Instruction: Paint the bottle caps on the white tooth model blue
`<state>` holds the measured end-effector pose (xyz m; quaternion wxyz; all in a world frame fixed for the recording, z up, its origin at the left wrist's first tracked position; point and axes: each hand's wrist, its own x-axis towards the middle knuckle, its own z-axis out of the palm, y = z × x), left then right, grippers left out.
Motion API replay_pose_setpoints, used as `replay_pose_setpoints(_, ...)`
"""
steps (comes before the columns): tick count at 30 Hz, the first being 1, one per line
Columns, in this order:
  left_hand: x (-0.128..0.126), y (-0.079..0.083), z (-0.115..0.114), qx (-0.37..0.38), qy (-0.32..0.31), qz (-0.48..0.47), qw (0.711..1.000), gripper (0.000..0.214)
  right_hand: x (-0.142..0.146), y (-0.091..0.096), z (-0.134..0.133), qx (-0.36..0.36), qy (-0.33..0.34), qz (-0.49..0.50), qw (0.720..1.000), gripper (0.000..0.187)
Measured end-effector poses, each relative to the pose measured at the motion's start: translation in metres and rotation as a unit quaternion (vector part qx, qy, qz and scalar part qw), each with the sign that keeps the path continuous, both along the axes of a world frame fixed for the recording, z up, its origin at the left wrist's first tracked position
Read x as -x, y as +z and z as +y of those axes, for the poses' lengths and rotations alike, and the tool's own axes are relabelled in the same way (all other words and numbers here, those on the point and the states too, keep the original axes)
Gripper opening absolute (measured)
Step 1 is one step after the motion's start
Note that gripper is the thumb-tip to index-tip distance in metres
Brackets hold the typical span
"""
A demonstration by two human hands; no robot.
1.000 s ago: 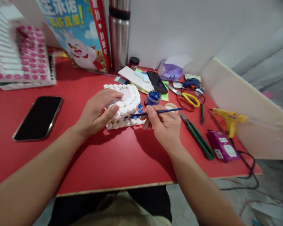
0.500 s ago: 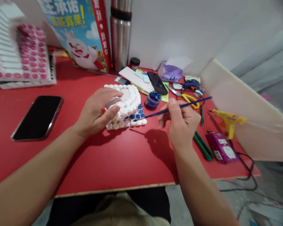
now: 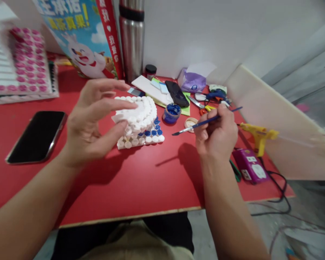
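A white tiered foam model [image 3: 137, 121] covered in small round discs sits on the red table [image 3: 141, 180]; a few discs at its right foot are painted blue. My left hand [image 3: 93, 121] is raised at its left side, fingers spread and open, index finger over the top tier and thumb by the lower edge. My right hand [image 3: 216, 137] is closed on a thin blue paintbrush [image 3: 206, 122], whose dark tip hangs in the air just right of the model. An open pot of blue paint [image 3: 172, 112] and its lid [image 3: 191, 124] stand behind the brush.
A black phone [image 3: 35, 137] lies at the left. At the back stand a cartoon-printed box [image 3: 81, 39], a steel flask [image 3: 131, 39] and trays of pink dots [image 3: 21, 68]. Right side: scissors [image 3: 200, 104], yellow glue gun [image 3: 257, 135], purple box [image 3: 249, 164]. The table's front edge [image 3: 130, 216] is near.
My right hand drew the brush away from the model's blue discs, to the right and up. My left hand let go of the model, lifted and spread its fingers.
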<state>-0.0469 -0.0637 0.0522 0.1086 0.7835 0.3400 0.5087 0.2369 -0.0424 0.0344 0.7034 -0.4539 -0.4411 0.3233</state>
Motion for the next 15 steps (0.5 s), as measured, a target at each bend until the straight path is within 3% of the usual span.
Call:
replay_pose_setpoints(2, 0.000, 0.011, 0.000, 0.011, -0.080, 0.080, 0.994, 0.026, -0.004, -0.002, 0.001, -0.004, 0.010, -0.012, 1.000, 0.042)
replay_pose_setpoints(5, -0.002, 0.020, 0.000, 0.003, -0.131, 0.206, 0.970, 0.030, -0.003, -0.001, 0.000, -0.011, 0.010, -0.018, 1.000, 0.047)
replay_pose_setpoints(8, -0.004, 0.017, 0.000, -0.021, -0.113, 0.273, 0.955, 0.032, 0.002, 0.002, -0.002, -0.016, 0.006, -0.002, 1.000, 0.050)
replay_pose_setpoints(12, -0.011, 0.002, -0.001, -0.109, -0.057, 0.332, 0.935, 0.030, 0.008, 0.007, -0.004, -0.007, -0.004, 0.055, 0.998, 0.048)
replay_pose_setpoints(15, -0.018, -0.005, -0.001, -0.096, -0.009, 0.282, 0.955, 0.024, 0.011, 0.011, -0.006, 0.009, -0.019, 0.092, 0.996, 0.048)
